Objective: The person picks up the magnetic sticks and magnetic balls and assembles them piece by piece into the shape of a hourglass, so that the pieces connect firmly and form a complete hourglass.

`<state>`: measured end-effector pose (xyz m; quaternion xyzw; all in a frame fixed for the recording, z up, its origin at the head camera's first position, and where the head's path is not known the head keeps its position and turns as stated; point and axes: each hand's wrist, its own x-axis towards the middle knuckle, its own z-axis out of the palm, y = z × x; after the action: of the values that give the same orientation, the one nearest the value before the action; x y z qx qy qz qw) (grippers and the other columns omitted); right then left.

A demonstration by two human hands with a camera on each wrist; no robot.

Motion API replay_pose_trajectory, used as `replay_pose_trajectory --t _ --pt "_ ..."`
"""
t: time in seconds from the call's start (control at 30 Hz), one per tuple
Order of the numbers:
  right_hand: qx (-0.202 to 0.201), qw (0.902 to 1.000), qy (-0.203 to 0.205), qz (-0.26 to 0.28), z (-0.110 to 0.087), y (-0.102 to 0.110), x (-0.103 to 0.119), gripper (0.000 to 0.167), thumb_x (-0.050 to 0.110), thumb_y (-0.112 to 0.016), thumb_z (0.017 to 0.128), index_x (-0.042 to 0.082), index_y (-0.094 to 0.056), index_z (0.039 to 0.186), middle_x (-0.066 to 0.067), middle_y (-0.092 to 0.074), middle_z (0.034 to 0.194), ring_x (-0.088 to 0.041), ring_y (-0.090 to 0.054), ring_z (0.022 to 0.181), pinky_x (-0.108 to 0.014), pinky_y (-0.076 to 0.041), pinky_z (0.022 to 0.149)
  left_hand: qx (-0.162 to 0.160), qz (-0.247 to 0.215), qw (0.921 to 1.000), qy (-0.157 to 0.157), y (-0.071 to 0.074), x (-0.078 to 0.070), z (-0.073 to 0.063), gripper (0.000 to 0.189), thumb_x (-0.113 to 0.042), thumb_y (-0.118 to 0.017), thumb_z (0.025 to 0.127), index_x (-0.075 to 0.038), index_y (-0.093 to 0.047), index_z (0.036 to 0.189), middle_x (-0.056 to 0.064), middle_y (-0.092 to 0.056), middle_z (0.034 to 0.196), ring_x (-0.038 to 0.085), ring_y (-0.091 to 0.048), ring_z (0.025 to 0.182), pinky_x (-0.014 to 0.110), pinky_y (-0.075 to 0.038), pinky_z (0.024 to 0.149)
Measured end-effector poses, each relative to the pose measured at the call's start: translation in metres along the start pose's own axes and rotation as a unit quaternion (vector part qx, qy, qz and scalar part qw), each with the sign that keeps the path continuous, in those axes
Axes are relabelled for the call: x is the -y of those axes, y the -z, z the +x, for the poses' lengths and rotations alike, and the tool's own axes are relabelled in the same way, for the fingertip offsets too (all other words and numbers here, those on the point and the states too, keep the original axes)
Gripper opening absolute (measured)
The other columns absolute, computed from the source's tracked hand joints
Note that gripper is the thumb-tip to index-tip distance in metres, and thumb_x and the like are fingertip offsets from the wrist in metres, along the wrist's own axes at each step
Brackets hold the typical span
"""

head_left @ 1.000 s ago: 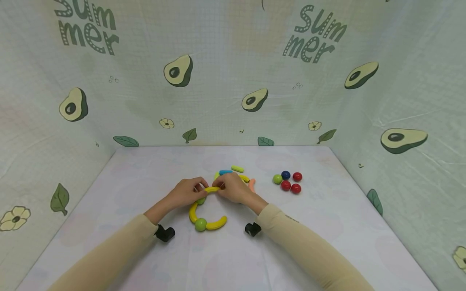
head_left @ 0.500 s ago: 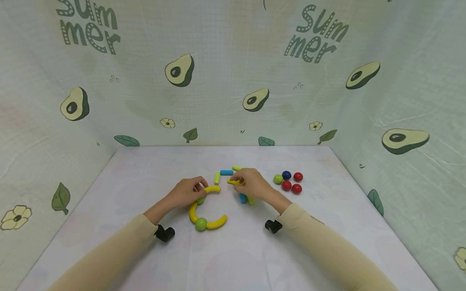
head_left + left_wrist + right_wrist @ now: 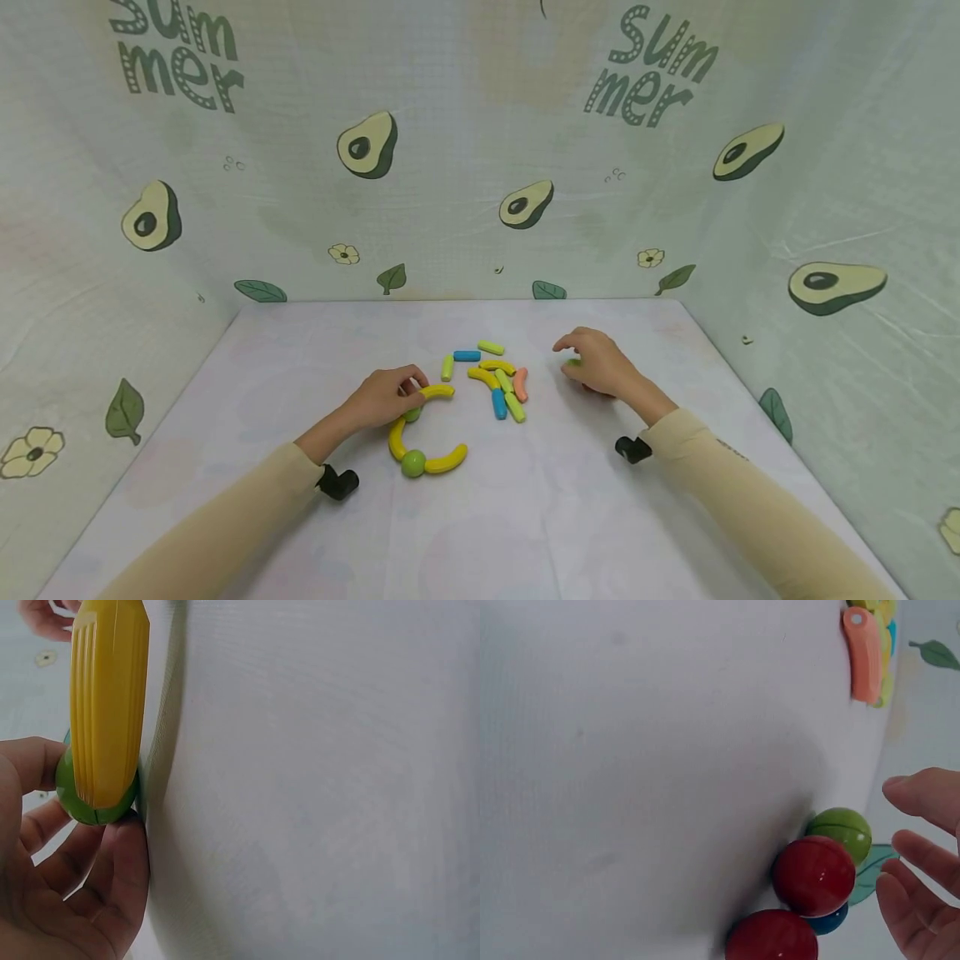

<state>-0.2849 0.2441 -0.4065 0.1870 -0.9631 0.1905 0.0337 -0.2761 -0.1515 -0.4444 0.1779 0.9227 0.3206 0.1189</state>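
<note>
My left hand [image 3: 382, 396] pinches a green ball [image 3: 67, 793] between thumb and fingers, at the upper left of a C-shaped chain on the table. From that ball reaches a yellow curved stick [image 3: 437, 391]. Below it, another yellow curved stick [image 3: 397, 439] runs to a second green ball [image 3: 413, 463], followed by a third yellow curved stick [image 3: 447, 459]. My right hand [image 3: 603, 362] hovers over the loose balls with spread, slightly bent fingers. In the right wrist view a green ball [image 3: 844, 831], two red balls [image 3: 814, 876] and a blue ball [image 3: 829, 921] lie beside its fingers, apart from them.
Between the hands lies a cluster of sticks: a blue stick [image 3: 499, 404], a lime stick [image 3: 515, 407], an orange curved stick [image 3: 521, 384] and a yellow curved stick [image 3: 483, 377]. Another blue stick [image 3: 467, 356] is behind them. A printed cloth [image 3: 450, 167] hangs behind the table.
My right hand has gone from the upper end of the chain, past the stick cluster, where it touched a yellow curved stick, to the loose balls at right. My left hand stays in place.
</note>
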Motion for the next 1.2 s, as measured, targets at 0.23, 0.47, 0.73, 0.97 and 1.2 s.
replay_pose_trajectory --t 0.23,0.47,0.73,0.97,1.2 --pt "0.012 0.9997 -0.010 -0.016 -0.002 -0.003 -0.013 0.027 0.002 -0.076 0.093 0.000 -0.077 0.120 -0.018 -0.074 0.112 -0.032 -0.067 0.100 -0.051 -0.057 0.093 -0.002 -0.001 1.0000 0.004 -0.001 0.002 0.002 0.020 -0.025 -0.072 0.100 -0.018 -0.069 0.119 0.001 -0.069 0.098 0.018 -0.062 0.084 0.030 -0.055 0.072" --pt "0.023 0.9994 -0.003 -0.026 -0.001 -0.009 -0.011 0.026 0.000 -0.080 0.089 -0.001 -0.078 0.115 -0.015 -0.075 0.107 -0.025 -0.065 0.094 -0.047 -0.056 0.086 -0.003 0.002 1.0000 0.007 -0.001 0.002 0.002 0.020 -0.025 -0.072 0.100 -0.019 -0.069 0.118 0.001 -0.069 0.098 0.019 -0.062 0.084 0.030 -0.055 0.072" --pt "0.024 0.9992 0.009 -0.032 0.002 -0.011 -0.007 0.025 0.002 -0.082 0.089 -0.001 -0.079 0.114 -0.013 -0.076 0.106 -0.024 -0.065 0.094 -0.044 -0.056 0.085 -0.004 0.006 0.9999 0.012 -0.002 0.000 0.001 0.020 -0.025 -0.072 0.100 -0.018 -0.069 0.119 0.002 -0.069 0.098 0.019 -0.062 0.084 0.030 -0.055 0.072" --pt "0.003 0.9999 0.014 0.003 0.005 -0.013 0.017 0.026 0.007 -0.081 0.091 0.001 -0.079 0.116 -0.008 -0.076 0.103 -0.023 -0.067 0.090 -0.039 -0.060 0.082 -0.006 0.007 0.9998 0.015 -0.002 0.001 0.001 0.020 -0.025 -0.072 0.100 -0.018 -0.069 0.119 0.001 -0.069 0.098 0.018 -0.062 0.083 0.031 -0.055 0.071" --pt "0.024 0.9959 0.027 0.083 0.011 -0.026 0.058 0.029 0.015 -0.083 0.093 0.006 -0.079 0.121 -0.004 -0.076 0.111 -0.019 -0.066 0.091 -0.030 -0.060 0.081 -0.016 0.005 0.9997 0.020 -0.004 0.002 0.002 0.021 -0.025 -0.071 0.100 -0.018 -0.070 0.119 0.001 -0.070 0.098 0.018 -0.062 0.084 0.030 -0.055 0.073"
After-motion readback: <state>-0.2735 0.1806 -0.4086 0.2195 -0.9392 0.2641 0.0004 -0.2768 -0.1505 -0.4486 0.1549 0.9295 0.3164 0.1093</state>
